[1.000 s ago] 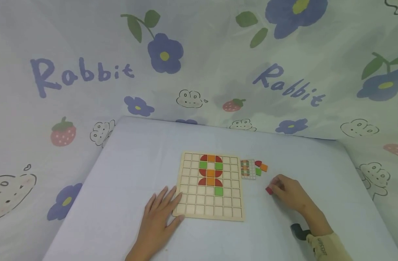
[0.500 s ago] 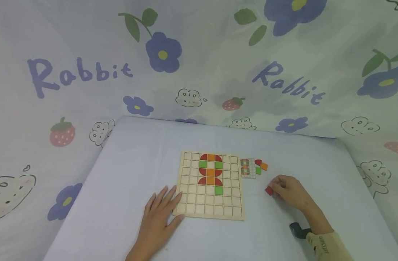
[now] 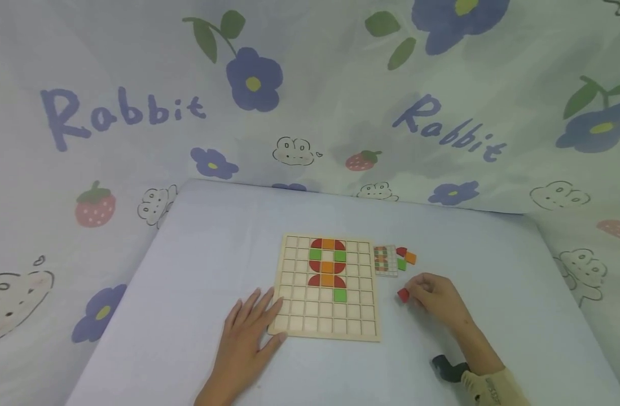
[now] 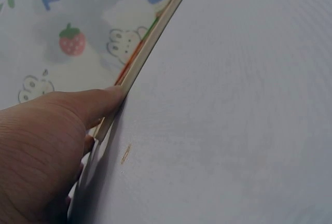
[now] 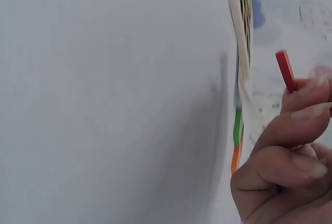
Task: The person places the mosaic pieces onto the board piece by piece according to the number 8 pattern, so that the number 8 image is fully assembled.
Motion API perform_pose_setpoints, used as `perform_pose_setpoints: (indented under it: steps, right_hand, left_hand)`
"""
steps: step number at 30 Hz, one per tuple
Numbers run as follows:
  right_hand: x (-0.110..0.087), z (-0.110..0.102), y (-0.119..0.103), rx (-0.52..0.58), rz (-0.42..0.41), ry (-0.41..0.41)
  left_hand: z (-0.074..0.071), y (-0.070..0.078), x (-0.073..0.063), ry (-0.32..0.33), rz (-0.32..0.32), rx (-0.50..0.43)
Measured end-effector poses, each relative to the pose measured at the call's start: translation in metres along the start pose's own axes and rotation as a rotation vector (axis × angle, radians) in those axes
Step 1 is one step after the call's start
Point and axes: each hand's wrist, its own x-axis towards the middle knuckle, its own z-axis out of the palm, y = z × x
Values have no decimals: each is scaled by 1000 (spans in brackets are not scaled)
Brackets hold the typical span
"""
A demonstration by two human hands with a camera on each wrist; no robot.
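Note:
A wooden grid board (image 3: 310,326) lies on the table, with red, orange and green tiles set in its upper middle cells. My left hand (image 3: 243,344) rests at the board's lower left corner, fingers spread and straight, the thumb (image 4: 104,102) against the near edge. To the right of the board, my right hand (image 3: 436,299) pinches a red tile (image 3: 403,295) between thumb and finger, held above the table. The same red tile (image 5: 285,69) shows edge-on in the right wrist view. A lone green tile (image 3: 340,295) sits in the row below the other tiles.
Beside the board's right edge lies a small pattern card (image 3: 386,261). Next to it are a loose red tile (image 3: 401,251), an orange tile (image 3: 411,258) and a green tile (image 3: 401,264). A patterned cloth (image 3: 310,96) hangs behind the white table (image 3: 228,225).
My right hand has moved left toward the board with the red tile in its pinch. The left hand stays at the board's corner.

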Motion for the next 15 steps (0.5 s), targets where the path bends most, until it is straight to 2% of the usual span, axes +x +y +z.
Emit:
perform_pose_setpoints:
  steps: [7,15]
  right_hand:
    - [-9,31,-23,101,-7,7]
    - [-16,67,-44,185,-75,-49]
  left_hand:
    - [0,0,-1,-14,-11,-7]
    - [-1,-1,-1,-13,-19,-1]
